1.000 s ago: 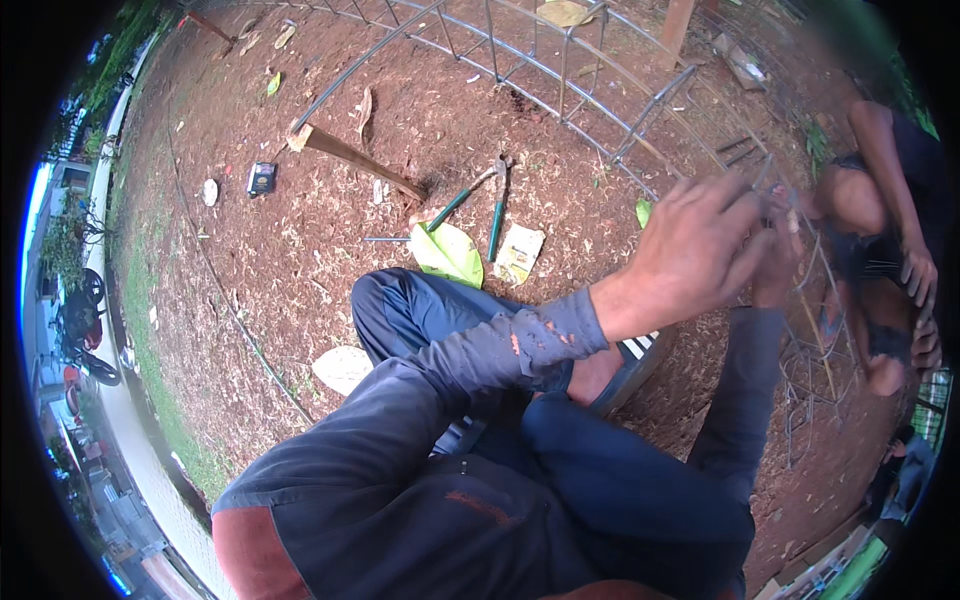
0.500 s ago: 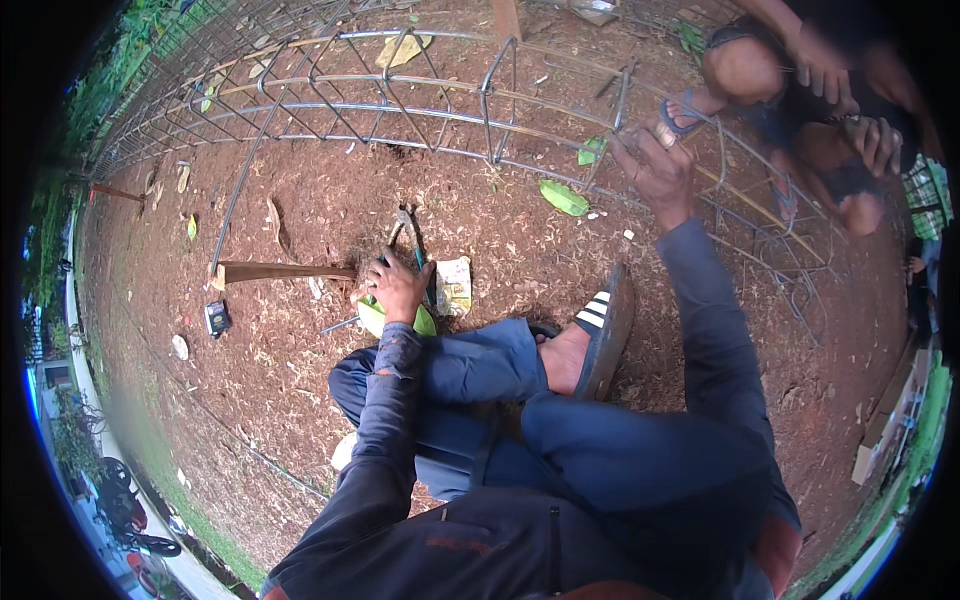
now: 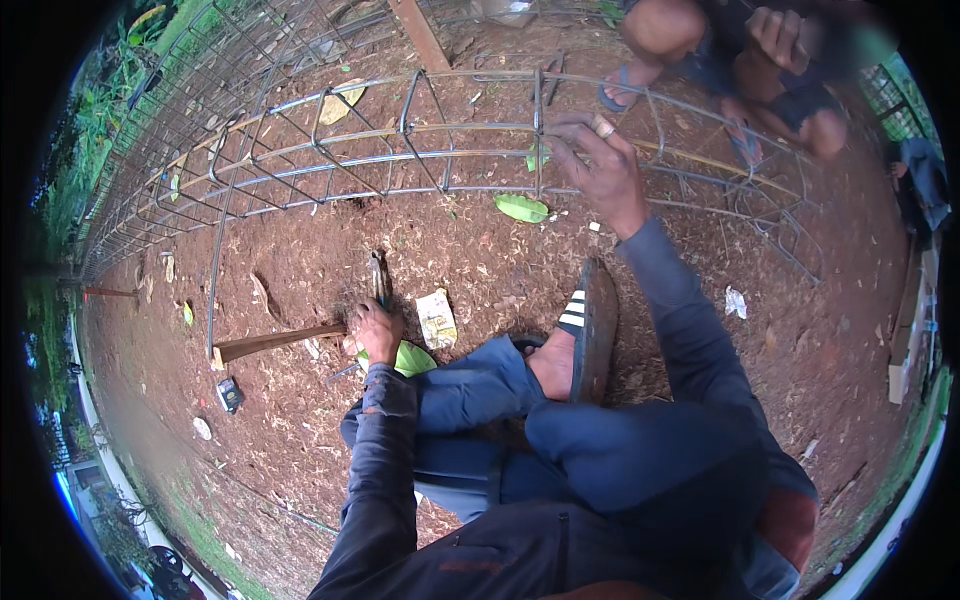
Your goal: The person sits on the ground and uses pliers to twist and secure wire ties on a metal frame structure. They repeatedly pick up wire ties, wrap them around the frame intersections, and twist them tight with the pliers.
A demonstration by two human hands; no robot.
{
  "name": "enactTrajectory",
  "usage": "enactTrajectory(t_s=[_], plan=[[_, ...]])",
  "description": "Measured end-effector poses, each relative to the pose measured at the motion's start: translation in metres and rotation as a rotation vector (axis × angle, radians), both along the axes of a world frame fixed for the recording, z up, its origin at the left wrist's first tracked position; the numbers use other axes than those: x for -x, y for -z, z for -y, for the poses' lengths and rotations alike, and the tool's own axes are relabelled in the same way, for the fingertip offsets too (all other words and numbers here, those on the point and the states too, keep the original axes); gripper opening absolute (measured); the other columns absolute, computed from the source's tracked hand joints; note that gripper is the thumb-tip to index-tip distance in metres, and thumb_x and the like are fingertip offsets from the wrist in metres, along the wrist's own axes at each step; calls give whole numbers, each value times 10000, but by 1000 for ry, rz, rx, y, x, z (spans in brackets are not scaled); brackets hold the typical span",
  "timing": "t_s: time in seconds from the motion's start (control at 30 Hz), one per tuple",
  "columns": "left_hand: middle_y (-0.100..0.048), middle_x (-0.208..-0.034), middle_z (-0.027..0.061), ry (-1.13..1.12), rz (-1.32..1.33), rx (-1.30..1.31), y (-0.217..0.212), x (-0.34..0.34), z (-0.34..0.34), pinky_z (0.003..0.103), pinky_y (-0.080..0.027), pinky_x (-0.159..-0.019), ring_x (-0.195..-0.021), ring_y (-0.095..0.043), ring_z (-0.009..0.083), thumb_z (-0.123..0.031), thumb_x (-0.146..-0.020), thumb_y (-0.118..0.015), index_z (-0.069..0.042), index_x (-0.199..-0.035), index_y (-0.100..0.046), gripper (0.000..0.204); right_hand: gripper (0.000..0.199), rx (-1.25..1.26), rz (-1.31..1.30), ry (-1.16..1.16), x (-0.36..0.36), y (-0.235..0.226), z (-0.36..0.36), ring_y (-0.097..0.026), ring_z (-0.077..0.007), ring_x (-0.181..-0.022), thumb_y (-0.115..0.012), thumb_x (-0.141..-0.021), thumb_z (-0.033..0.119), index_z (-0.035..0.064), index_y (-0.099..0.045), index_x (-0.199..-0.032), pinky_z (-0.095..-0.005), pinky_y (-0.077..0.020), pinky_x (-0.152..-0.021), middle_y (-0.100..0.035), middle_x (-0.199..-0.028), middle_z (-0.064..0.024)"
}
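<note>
A pair of pincers (image 3: 379,270) with greenish handles points away from me over the soil. My left hand (image 3: 376,332) is closed around its handles, beside a dark tangle of thin wire and the end of a wooden stake (image 3: 280,342). A green leaf (image 3: 412,359) lies under that wrist. My right hand (image 3: 607,172) reaches forward to the long rebar cage. Its thumb and fingertips meet at an upright steel stirrup (image 3: 539,165), where the long bars cross it. Any wire between those fingertips is too small to make out.
The rebar cage (image 3: 330,160) runs across in front of me, with a wooden post (image 3: 420,35) behind it. Another person's hand (image 3: 780,40) and sandalled foot (image 3: 628,88) are beyond, at far right. A paper packet (image 3: 436,320) and small dark box (image 3: 229,395) lie on the soil.
The head view has shifted, moving the cage down and left in the picture. The pincers' legs, spread before, are now close together. My right hand stays at the stirrup.
</note>
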State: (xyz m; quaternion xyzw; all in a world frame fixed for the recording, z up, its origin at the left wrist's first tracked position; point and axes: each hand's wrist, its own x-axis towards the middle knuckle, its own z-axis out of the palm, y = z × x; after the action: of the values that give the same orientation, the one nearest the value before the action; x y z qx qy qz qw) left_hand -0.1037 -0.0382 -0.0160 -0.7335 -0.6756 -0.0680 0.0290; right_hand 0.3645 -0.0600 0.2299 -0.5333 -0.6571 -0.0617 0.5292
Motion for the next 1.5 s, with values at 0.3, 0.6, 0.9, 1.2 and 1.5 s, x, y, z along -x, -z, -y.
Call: enactTrajectory(t_s=[0.3, 0.6, 0.9, 1.2, 1.5], plan=[[-607, -1159, 136, -231, 2198, 902, -155, -89, 47, 464, -526, -903, -1039, -610, 303, 45, -757, -553, -56, -1091, -581, 350, 171, 167, -173, -102, -16, 13, 2, -725, -281, -1007, -723, -921, 144, 56, -715, -1068, -372, -565, -849, -741, -1096, -114], [-534, -1397, 171, 119, 2611, 1443, -242, -243, 92, 412, -585, -753, -1257, -550, 432, 22, -806, -570, -71, -1154, -602, 361, 154, 199, -4, -116, -25, 10, 6, -717, -255, -1060, -725, -881, 53, 2, -703, -1025, -366, -579, -897, -735, -1147, -112], [-399, -1520, 113, 345, 3082, 1800, -267, -310, 101, 563, -538, -998, -1438, -363, 419, 57, -641, -482, -76, -1355, -551, 730, 149, 150, 65, -124, -23, 9, 6, -723, -259, -1048, -733, -870, 49, 36, -737, -1018, -387, -577, -938, -742, -1129, -86], [-421, -1513, 72, 276, 3288, 1856, -254, -328, 98, 822, -363, -1024, -1415, -421, 397, 87, -635, -482, -159, -1254, -574, 672, 103, 123, 198, -96, -30, 12, 4, -712, -281, -1085, -748, -848, 40, 37, -722, -948, -359, -604, -880, -745, -1121, -73], [-456, -1479, 84, 441, 3284, 1914, -240, -340, 99, 796, -410, -1012, -1354, -469, 468, 105, -628, -482, -166, -1265, -573, 698, 106, 133, 281, -81, -35, 13, 4, -693, -285, -1130, -761, -833, 41, 38, -717, -930, -370, -594, -912, -746, -1133, -69]])
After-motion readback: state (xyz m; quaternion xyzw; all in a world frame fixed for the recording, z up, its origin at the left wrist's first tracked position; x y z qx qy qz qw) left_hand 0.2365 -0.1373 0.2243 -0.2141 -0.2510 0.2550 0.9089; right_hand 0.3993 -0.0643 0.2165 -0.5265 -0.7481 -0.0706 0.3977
